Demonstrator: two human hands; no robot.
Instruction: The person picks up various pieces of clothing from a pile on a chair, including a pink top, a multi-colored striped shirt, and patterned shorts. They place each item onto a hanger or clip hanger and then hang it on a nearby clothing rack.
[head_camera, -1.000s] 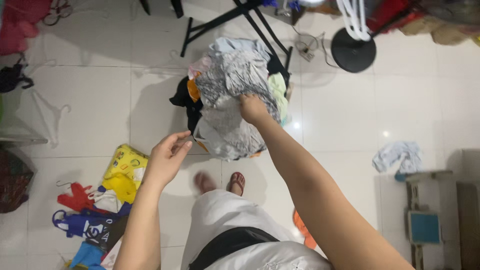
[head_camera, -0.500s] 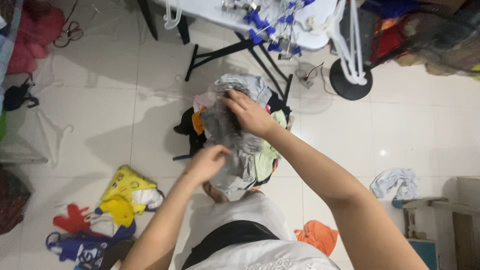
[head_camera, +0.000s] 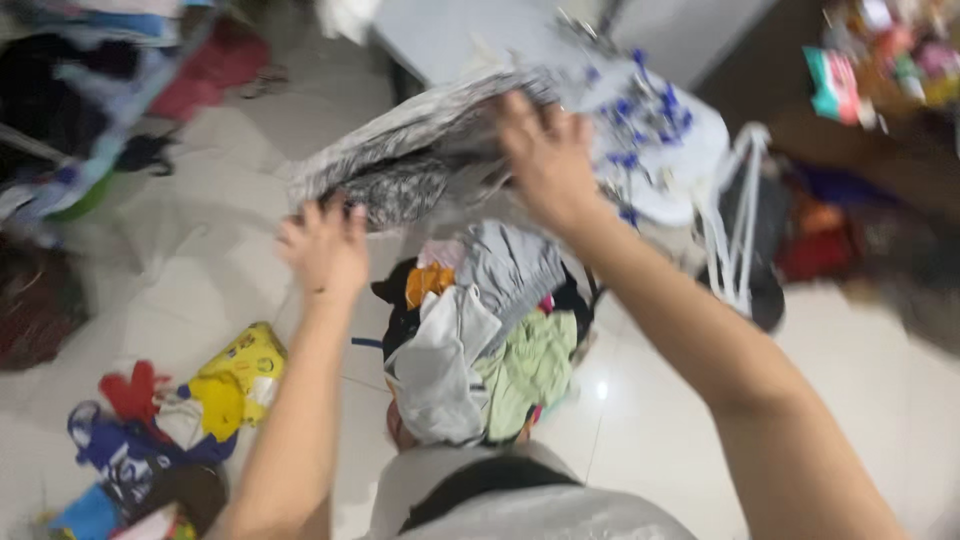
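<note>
— How many hands are working, and on what?
— Two. The left hand (head_camera: 325, 250) and the right hand (head_camera: 545, 160) are both gripping one grey patterned garment (head_camera: 410, 165), stretching it between them, well apart.
— Where is it sitting?
— At twelve o'clock, lifted above one heap of clothes (head_camera: 485, 330).
— And around?
— At eight o'clock, a colourful pile of bags (head_camera: 180, 420) is lying on the white tiled floor (head_camera: 660, 430); farther off, a desk (head_camera: 450, 35) is standing.

Grey patterned garment (head_camera: 400, 165), blurred, stretched out level, above clothes pile (head_camera: 480, 330)
</note>
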